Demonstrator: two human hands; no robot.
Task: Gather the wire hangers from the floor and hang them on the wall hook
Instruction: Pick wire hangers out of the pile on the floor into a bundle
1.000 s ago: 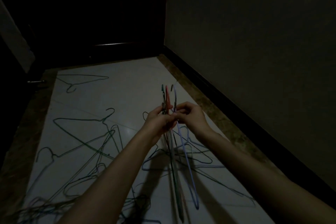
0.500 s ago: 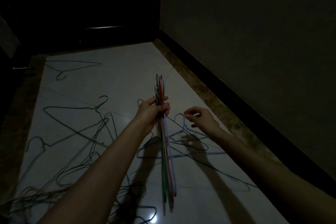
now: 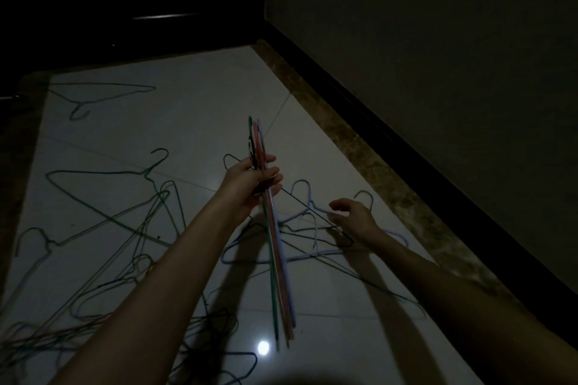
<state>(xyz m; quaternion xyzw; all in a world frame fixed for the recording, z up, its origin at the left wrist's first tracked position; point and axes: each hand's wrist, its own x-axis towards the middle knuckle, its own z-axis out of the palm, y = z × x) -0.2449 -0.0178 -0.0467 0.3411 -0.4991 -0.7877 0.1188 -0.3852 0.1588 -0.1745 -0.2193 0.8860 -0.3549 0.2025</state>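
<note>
My left hand [image 3: 255, 180] grips a bundle of several wire hangers [image 3: 280, 262], green, red and pale blue, seen edge-on with the hooks up. My right hand [image 3: 353, 217] reaches low over the floor with fingers loosely curled, holding nothing, just above a pale blue hanger [image 3: 306, 255] and a dark hanger [image 3: 341, 236] lying crossed under it. Several green hangers [image 3: 106, 212] lie tangled on the white floor tiles to the left. One green hanger [image 3: 100, 94] lies apart at the far left. No wall hook is in view.
A wall [image 3: 438, 72] with a dark skirting board [image 3: 406, 153] runs along the right side. A brown floor border [image 3: 359, 147] edges the tiles. A dark door [image 3: 140, 0] stands at the back. More tangled hangers [image 3: 47, 341] lie at the lower left.
My right hand has let go of the bundle and moved down and right toward the hangers on the floor. My left hand keeps the bundle, now gathered tighter.
</note>
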